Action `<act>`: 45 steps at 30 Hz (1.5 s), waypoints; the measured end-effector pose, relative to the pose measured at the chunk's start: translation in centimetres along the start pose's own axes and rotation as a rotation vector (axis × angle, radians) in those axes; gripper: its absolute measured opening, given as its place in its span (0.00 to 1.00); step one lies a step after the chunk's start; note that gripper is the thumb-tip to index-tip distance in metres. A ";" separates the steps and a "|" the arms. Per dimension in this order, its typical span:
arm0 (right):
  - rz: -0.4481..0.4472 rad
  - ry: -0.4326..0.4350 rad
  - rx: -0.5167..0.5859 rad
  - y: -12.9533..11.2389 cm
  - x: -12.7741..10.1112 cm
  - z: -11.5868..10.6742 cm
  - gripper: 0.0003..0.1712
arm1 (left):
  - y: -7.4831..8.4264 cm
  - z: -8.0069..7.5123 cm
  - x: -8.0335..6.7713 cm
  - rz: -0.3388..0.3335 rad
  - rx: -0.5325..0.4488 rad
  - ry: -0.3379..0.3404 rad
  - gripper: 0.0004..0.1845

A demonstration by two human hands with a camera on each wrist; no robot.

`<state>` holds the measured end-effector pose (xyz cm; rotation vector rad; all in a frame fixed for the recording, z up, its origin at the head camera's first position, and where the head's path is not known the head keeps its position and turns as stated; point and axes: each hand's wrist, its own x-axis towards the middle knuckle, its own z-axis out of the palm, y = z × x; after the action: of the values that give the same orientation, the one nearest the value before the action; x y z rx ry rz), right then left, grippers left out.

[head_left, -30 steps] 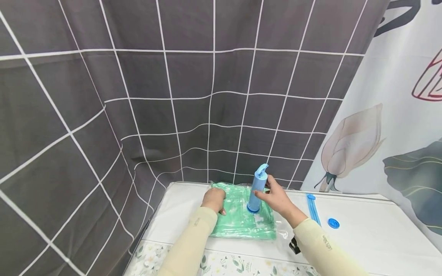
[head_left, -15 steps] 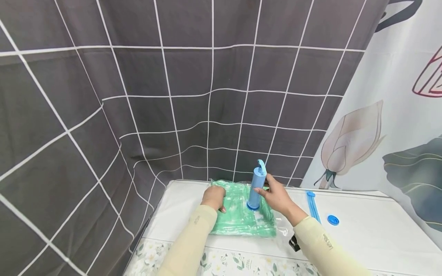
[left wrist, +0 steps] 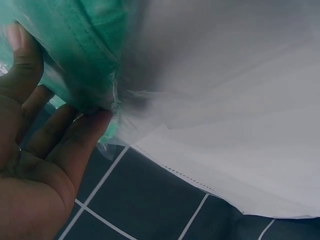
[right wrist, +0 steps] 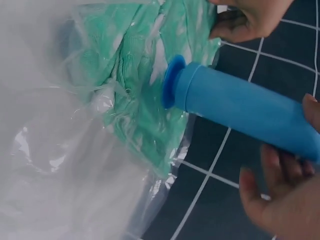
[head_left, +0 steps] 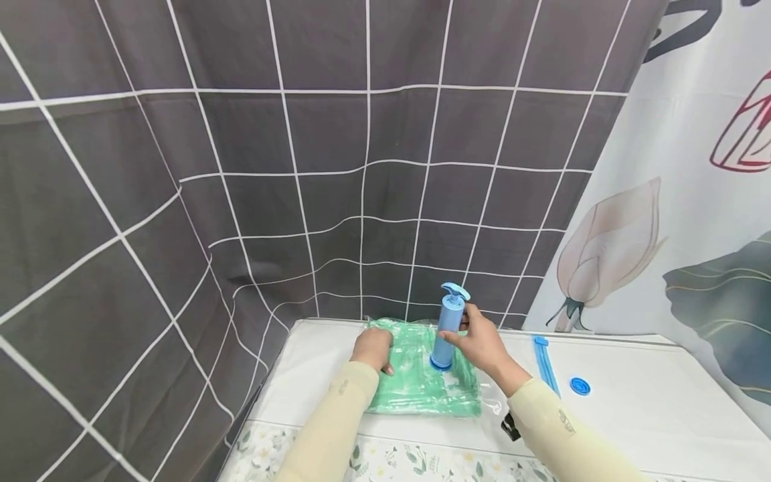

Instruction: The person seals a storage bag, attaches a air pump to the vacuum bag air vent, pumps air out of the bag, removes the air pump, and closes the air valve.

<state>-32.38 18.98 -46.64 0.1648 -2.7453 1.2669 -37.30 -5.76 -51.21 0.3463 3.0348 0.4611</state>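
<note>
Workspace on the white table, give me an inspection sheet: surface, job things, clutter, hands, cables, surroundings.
Surface: white table, floral-print edge at the front.
Job's things: clear vacuum bag holding green fabric, lying flat; blue hand pump standing upright on it.
Clutter: blue sealing clip and round blue cap to the right of the bag.
Hands: left hand grips the bag's left side; right hand holds the pump's barrel.
Cables: nothing seen.
Surroundings: grey grid-pattern curtain behind and to the left; white floral curtain to the right.
</note>
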 end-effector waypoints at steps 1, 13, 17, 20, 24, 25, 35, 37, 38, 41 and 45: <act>-0.007 -0.027 0.033 0.1 0.0 -0.1 0.41 | 0.0 0.0 0.0 0.001 0.008 0.002 0.38; -0.015 0.089 -0.041 -0.5 -0.1 0.1 0.50 | 0.1 0.2 0.1 -0.003 0.022 0.002 0.37; -0.021 0.158 -0.068 -1.1 0.0 -0.1 0.43 | 0.2 0.1 0.1 0.000 0.040 0.014 0.36; -0.031 0.167 -0.074 -1.1 0.0 -0.4 0.37 | 0.3 0.0 0.1 0.007 0.042 0.023 0.37; -0.036 0.110 -0.068 -0.7 0.0 -0.9 0.33 | 0.4 -0.2 0.0 0.022 0.044 0.021 0.36; -0.038 0.082 -0.054 -0.7 0.0 -1.0 0.33 | 0.4 -0.2 0.0 0.021 0.045 0.018 0.36; 0.008 0.066 0.003 -0.3 0.1 0.3 0.52 | 0.4 0.3 -0.2 -0.006 0.034 0.006 0.34; 0.006 0.108 -0.033 -0.5 0.2 0.5 0.48 | 0.5 0.4 -0.3 -0.006 0.019 0.001 0.35; 0.006 0.123 -0.048 -0.6 0.2 0.5 0.46 | 0.5 0.5 -0.4 -0.003 0.013 -0.001 0.35; 0.000 0.119 -0.051 -0.9 0.1 0.4 0.40 | 0.5 0.6 -0.5 0.008 0.013 -0.002 0.36; -0.007 0.055 -0.003 -1.2 0.2 0.2 0.44 | 0.3 0.2 -0.3 0.012 0.037 0.029 0.33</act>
<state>-32.45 18.01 -45.82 0.1368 -2.6975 1.2466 -36.95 -5.49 -51.32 0.3628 3.0745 0.4151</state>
